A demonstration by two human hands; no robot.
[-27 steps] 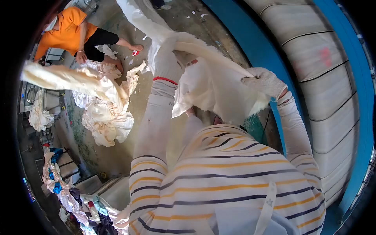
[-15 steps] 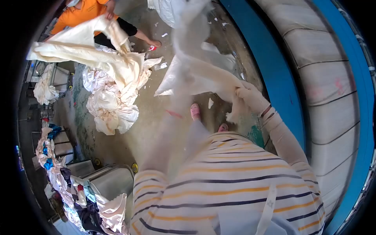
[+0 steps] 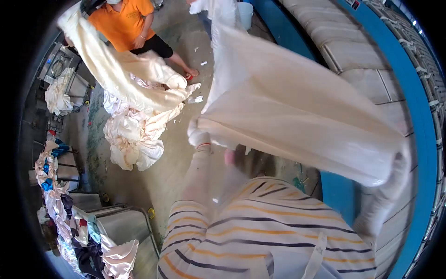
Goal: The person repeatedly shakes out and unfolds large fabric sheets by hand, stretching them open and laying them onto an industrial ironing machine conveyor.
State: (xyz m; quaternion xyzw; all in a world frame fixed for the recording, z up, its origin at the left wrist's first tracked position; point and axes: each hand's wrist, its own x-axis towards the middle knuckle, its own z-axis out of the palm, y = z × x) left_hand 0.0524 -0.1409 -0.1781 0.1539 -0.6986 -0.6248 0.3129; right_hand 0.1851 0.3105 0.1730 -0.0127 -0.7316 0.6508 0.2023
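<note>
A large cream cloth sheet (image 3: pixel 288 97) is spread in front of me, running from the top middle down to my right over the edge of the blue machine. My left hand (image 3: pixel 200 136), in a pale glove, is closed on the sheet's near left corner, above the floor. At the sheet's right end, my right hand (image 3: pixel 398 165) is closed on its edge, close to the machine's padded rollers (image 3: pixel 360 60); folds partly hide the fingers. The sheet's far end rises toward another person, mostly cut off at the top.
A person in an orange shirt (image 3: pixel 121 23) stands at the upper left beside a cream cloth (image 3: pixel 109 72) and a heap of crumpled linen (image 3: pixel 132 139). Metal carts (image 3: pixel 125 228) with mixed laundry line the left. A pale bucket (image 3: pixel 245 15) stands at the top. White scraps lie on the floor.
The bunched sheet has opened out wide. My right hand has swung right and down toward the rollers, and my left hand is lower. The person in orange has shifted the other cloth.
</note>
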